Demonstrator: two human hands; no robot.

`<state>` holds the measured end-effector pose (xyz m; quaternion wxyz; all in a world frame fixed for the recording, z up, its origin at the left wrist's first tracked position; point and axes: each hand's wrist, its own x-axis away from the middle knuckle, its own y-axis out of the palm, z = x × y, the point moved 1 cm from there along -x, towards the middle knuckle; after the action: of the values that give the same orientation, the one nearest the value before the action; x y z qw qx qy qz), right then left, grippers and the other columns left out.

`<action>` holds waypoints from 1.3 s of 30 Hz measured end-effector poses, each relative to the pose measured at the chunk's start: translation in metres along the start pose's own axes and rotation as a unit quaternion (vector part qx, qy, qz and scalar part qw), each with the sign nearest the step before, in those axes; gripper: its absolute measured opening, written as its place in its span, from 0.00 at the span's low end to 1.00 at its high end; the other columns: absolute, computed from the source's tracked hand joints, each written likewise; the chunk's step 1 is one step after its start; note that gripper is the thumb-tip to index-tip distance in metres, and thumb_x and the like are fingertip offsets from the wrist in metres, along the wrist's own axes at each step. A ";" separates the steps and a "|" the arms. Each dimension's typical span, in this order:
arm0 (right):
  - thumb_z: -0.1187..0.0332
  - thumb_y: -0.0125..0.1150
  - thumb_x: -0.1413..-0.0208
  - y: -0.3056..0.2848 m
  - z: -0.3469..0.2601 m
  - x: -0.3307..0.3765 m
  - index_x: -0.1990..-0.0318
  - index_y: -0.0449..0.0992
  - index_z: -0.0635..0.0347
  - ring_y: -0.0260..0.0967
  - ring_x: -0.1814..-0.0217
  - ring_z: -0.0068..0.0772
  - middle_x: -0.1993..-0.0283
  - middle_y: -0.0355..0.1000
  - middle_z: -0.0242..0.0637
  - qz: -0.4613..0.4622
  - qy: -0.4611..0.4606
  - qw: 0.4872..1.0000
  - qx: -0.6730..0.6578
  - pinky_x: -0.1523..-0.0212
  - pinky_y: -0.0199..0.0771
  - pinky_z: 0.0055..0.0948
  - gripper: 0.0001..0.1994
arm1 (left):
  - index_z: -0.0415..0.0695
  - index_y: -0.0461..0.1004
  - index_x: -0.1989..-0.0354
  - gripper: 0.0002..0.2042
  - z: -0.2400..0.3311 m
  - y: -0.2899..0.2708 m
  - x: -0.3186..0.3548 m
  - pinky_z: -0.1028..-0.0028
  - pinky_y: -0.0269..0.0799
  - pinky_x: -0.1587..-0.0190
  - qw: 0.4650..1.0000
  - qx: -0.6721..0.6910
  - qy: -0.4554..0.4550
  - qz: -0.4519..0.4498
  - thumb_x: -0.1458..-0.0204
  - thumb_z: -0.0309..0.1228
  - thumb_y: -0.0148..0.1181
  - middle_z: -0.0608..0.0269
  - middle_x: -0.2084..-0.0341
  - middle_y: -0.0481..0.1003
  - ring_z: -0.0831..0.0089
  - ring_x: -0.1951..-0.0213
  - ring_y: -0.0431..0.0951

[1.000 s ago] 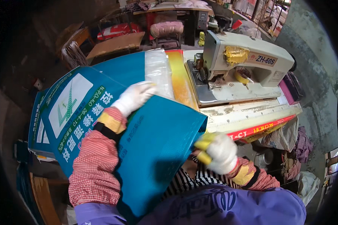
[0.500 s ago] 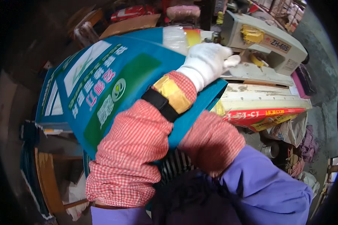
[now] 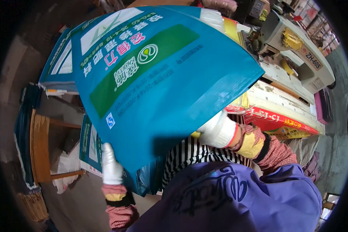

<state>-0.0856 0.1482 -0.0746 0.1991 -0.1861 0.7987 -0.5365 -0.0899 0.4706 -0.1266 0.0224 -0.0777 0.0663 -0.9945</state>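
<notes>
I'm spreading the blue bag [image 3: 150, 73] wide: left hand [image 3: 111, 164] clamping its seven o'clock edge, right hand [image 3: 216, 129] probably gripping beneath at four o'clock, fingers hidden.

the big blue sack [image 3: 158, 73] is hiding both hands' fingertips and is covering most of the table [image 3: 282, 100].

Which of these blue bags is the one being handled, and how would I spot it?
Start at the cream sewing machine on the right. Left of it, the big blue bag fills the middle, with the left hand and right hand at its lower edge. Unlike the stacked bags behind, it is lifted.
</notes>
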 end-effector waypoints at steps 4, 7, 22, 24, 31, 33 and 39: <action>0.72 0.51 0.50 0.045 -0.017 -0.036 0.55 0.72 0.56 0.66 0.50 0.39 0.54 0.70 0.39 0.060 -0.105 0.992 -0.033 0.51 0.66 0.37 0.14 | 0.34 0.66 0.52 0.22 -0.030 0.026 -0.006 0.74 0.66 0.55 0.995 0.087 -0.026 -0.049 0.39 0.43 0.40 0.57 0.60 0.73 0.70 0.60 0.72; 0.72 0.50 0.50 0.043 -0.038 -0.059 0.55 0.72 0.56 0.66 0.50 0.39 0.54 0.70 0.39 0.052 -0.137 0.988 -0.048 0.51 0.66 0.37 0.13 | 0.34 0.65 0.53 0.19 0.003 0.051 0.003 0.75 0.67 0.57 0.986 0.169 -0.001 0.005 0.41 0.39 0.46 0.57 0.62 0.73 0.72 0.61 0.72; 0.70 0.50 0.48 0.025 -0.022 0.021 0.55 0.73 0.55 0.66 0.50 0.40 0.51 0.68 0.41 -0.026 -0.052 0.971 -0.233 0.51 0.67 0.35 0.13 | 0.37 0.67 0.54 0.13 0.030 0.027 0.052 0.79 0.67 0.59 0.989 0.147 0.016 -0.007 0.43 0.32 0.48 0.61 0.61 0.73 0.78 0.63 0.71; 0.69 0.54 0.49 -0.003 -0.019 0.047 0.58 0.73 0.62 0.68 0.51 0.40 0.53 0.69 0.46 -0.102 -0.216 0.969 -0.069 0.53 0.69 0.38 0.12 | 0.37 0.68 0.55 0.15 0.035 0.026 0.045 0.79 0.67 0.60 0.991 0.130 0.017 -0.016 0.42 0.36 0.47 0.61 0.62 0.73 0.78 0.64 0.72; 0.57 0.52 0.46 -0.135 0.073 0.029 0.50 0.71 0.50 0.71 0.60 0.46 0.61 0.73 0.45 0.237 0.148 0.957 0.074 0.59 0.71 0.35 0.18 | 0.34 0.68 0.55 0.16 0.024 0.007 0.012 0.75 0.67 0.60 0.958 -0.178 0.217 0.051 0.41 0.37 0.44 0.58 0.67 0.72 0.72 0.64 0.72; 0.56 0.52 0.47 -0.111 0.126 0.032 0.44 0.67 0.42 0.71 0.57 0.46 0.56 0.72 0.44 0.036 0.260 0.964 0.042 0.57 0.70 0.34 0.21 | 0.33 0.68 0.56 0.16 0.035 0.006 0.000 0.74 0.67 0.60 0.936 -0.230 0.260 0.055 0.41 0.36 0.44 0.56 0.68 0.72 0.70 0.65 0.72; 0.61 0.49 0.43 -0.019 0.135 0.051 0.47 0.70 0.42 0.70 0.67 0.32 0.60 0.74 0.43 0.060 0.411 0.908 -0.054 0.63 0.70 0.31 0.16 | 0.37 0.72 0.64 0.13 0.058 -0.014 -0.015 0.80 0.61 0.65 0.988 -0.070 0.121 0.065 0.43 0.36 0.49 0.69 0.73 0.68 0.81 0.69 0.65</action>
<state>-0.0573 0.0104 -0.1098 -0.1250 0.0888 0.8470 -0.5090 -0.0662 0.4777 -0.0701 0.0736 0.0465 0.1424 -0.9860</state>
